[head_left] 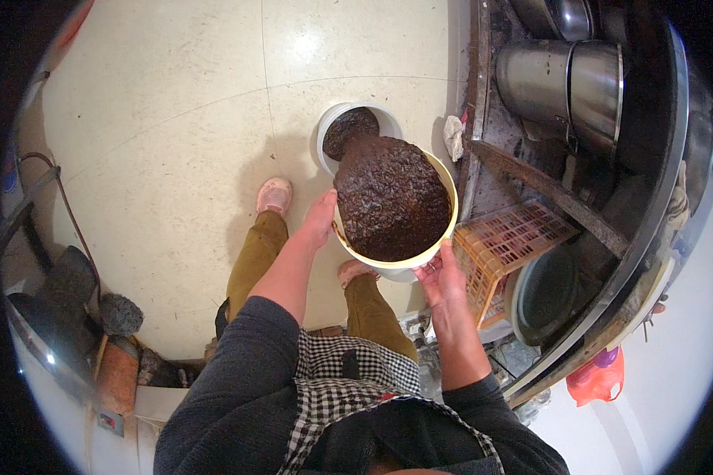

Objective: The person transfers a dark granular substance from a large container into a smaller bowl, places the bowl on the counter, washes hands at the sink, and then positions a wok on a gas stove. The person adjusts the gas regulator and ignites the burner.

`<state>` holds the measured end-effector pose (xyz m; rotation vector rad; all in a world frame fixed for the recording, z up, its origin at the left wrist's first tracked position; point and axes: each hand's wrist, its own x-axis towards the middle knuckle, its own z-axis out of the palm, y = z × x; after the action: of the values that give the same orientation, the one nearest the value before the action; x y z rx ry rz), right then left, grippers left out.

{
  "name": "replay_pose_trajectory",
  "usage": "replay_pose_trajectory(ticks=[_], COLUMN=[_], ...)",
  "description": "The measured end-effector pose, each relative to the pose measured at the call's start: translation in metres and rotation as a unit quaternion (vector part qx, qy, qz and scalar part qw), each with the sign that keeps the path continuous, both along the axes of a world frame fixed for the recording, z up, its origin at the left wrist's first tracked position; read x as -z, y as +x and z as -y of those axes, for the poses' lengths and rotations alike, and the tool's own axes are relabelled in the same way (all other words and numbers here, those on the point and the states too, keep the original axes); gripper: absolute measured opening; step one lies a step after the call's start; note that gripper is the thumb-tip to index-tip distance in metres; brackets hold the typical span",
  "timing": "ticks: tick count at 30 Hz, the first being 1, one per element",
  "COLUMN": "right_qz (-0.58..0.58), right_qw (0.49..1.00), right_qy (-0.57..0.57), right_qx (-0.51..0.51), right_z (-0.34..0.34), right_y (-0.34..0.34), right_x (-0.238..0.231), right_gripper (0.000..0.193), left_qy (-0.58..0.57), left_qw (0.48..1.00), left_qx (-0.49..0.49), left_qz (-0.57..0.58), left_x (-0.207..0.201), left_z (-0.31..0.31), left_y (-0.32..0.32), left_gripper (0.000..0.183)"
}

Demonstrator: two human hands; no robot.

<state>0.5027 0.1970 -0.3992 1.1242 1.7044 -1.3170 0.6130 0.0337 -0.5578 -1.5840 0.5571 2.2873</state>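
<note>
My two hands hold a cream-yellow bucket [455,202] in front of me, tilted away toward the far left. A thick, wet, dark brown mass [392,202] fills it and spills over its lip. Below stands a white bucket [390,124] on the floor, with dark brown stuff [350,131] in its left part. On the left side of the tilted bucket, my left hand [322,215] is closed at the rim, its fingers partly hidden. My right hand [442,277] grips the near right edge, thumb near the rim and fingers underneath.
A counter on the right has shelves with large metal pots [558,83], an orange plastic crate [511,245] and a dark green round basin [548,293]. A crumpled white cloth [452,138] lies beside the floor bucket. To the left are a dark scrubber [121,315] and an orange cylinder [120,376].
</note>
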Motion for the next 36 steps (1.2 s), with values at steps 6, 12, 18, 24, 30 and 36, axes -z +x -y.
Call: replay_pose_trajectory(ticks=[6, 12, 18, 24, 30, 36], right_qz=[-0.002, -0.015, -0.013, -0.010, -0.015, -0.017], right_qw=[1.000, 1.000, 1.000, 1.000, 1.000, 0.999], right_qy=[-0.008, -0.003, -0.005, -0.016, -0.026, -0.027], right_qx=[-0.006, 0.002, 0.008, 0.003, 0.007, 0.007], right_z=[0.012, 0.018, 0.019, 0.019, 0.023, 0.031], right_y=[0.000, -0.001, -0.004, -0.006, -0.009, -0.011], right_x=[-0.001, 0.000, 0.003, 0.005, 0.005, 0.003], right_gripper=[0.032, 0.028, 0.028, 0.028, 0.030, 0.025], left_qy=[0.034, 0.045, 0.050, 0.055, 0.060, 0.077], left_qw=[0.999, 0.997, 0.997, 0.997, 0.997, 0.995], left_qx=[-0.011, -0.027, -0.024, -0.015, -0.023, -0.027], left_qz=[-0.031, -0.060, -0.058, -0.044, -0.049, -0.052], left_x=[0.020, 0.037, 0.039, 0.042, 0.042, 0.040], left_z=[-0.003, -0.008, -0.005, -0.002, 0.001, 0.006], left_y=[0.007, 0.013, 0.011, 0.010, 0.007, 0.004], left_gripper=[0.038, 0.038, 0.039, 0.039, 0.038, 0.036])
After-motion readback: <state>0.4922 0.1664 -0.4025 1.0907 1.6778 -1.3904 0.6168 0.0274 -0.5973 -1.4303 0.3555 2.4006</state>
